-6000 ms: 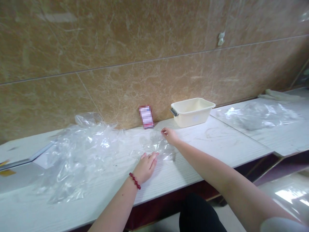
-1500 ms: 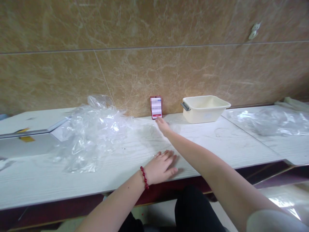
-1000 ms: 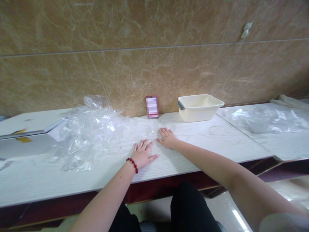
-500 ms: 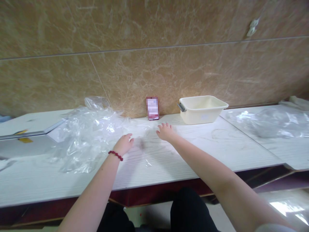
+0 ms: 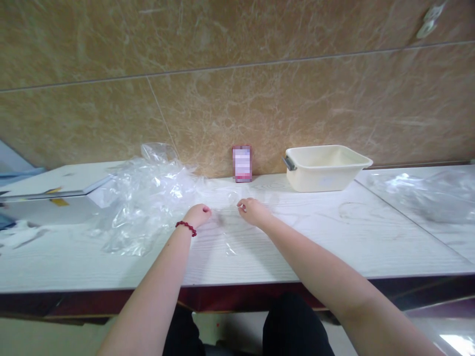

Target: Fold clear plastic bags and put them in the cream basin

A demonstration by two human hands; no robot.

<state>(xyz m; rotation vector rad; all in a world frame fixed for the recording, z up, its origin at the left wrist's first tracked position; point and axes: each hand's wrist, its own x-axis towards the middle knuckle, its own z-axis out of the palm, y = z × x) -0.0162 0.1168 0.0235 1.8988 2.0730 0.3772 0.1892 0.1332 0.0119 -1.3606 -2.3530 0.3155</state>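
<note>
A thin clear plastic bag lies flat on the white table, hard to see but for a few glints. My left hand, with a red bead bracelet at its wrist, has its fingers curled in a pinch at the left edge of this bag. On the other side, my right hand has thumb and fingers drawn together at the bag's upper right. The film between the fingertips is too clear to make out well. Just left of my left hand rises a heap of crumpled clear plastic bags.
A phone leans upright against the marbled wall. To its right stands a cream plastic basin with a grey handle. A white box sits at the left, and more clear plastic lies at far right.
Both hands had their fingers spread over the table and are now curled into pinches. The view has shifted slightly left, so the phone and basin appear farther right.
</note>
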